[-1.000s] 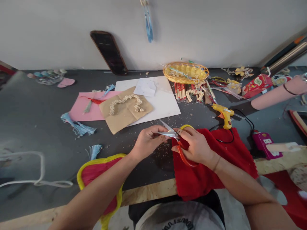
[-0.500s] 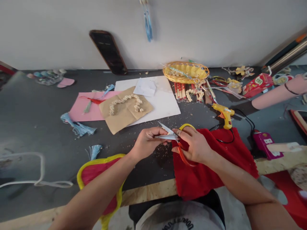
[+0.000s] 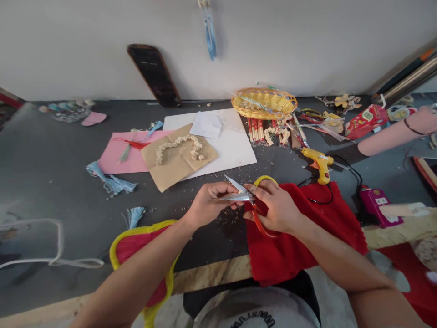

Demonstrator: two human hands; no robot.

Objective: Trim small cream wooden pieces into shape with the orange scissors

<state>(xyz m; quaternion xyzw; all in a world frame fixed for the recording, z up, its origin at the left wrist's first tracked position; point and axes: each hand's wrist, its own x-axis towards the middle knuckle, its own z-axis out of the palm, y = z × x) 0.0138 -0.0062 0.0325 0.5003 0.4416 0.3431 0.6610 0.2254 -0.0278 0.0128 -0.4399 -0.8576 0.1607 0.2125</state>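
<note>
My right hand is closed round the scissors, which have one yellow and one orange handle loop. Their blades are apart and point left, toward my left hand. The fingers of that hand are pinched together beside the blades. A tiny pale bit shows between the blades; what my left fingers grip is mostly hidden. Under my right hand and forearm lies a red cloth. Small pale crumbs are scattered on the dark table beneath the hands.
Beyond my hands, a curved chain of pale pieces rests on brown paper. A yellow glue gun and purple power socket are on the right. A wicker basket and leaning phone stand by the wall.
Both hands keep nearly the same place. The scissors have shifted very slightly, and the pale bit between the blades shows more plainly.
</note>
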